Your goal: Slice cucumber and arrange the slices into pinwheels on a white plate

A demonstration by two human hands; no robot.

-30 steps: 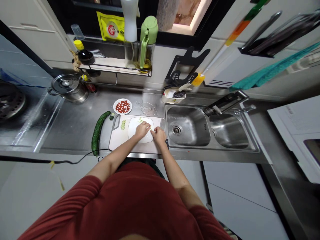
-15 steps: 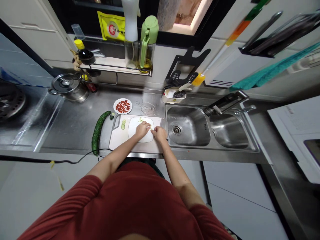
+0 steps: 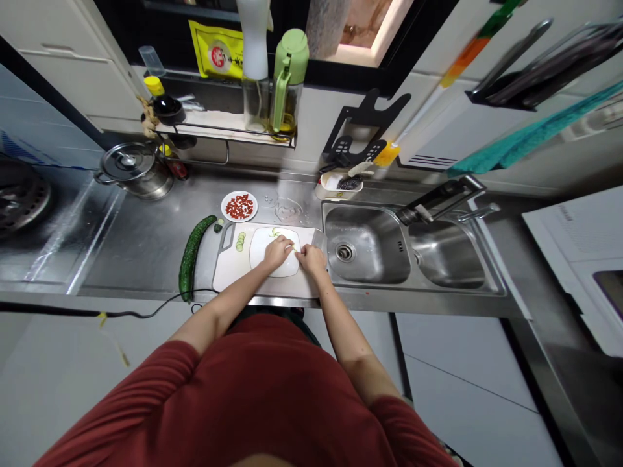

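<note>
A white plate rests on a pale cutting board, with thin green slices along its far side. Over the plate's right half, my left hand is closed in a pinch; a small pale piece shows at its fingertips, too small to name. Close beside it, my right hand has its fingers pressed together at the plate's right edge, and what they hold is hidden. Several cucumber slices lie at the board's left. Left of the board is a long cucumber, with a small cut end near its tip.
Behind the board stands a plate of red pieces. A double sink with a faucet adjoins the board's right side. At the back left is a lidded pot; a shelf holds bottles. A black cable crosses the counter's front edge.
</note>
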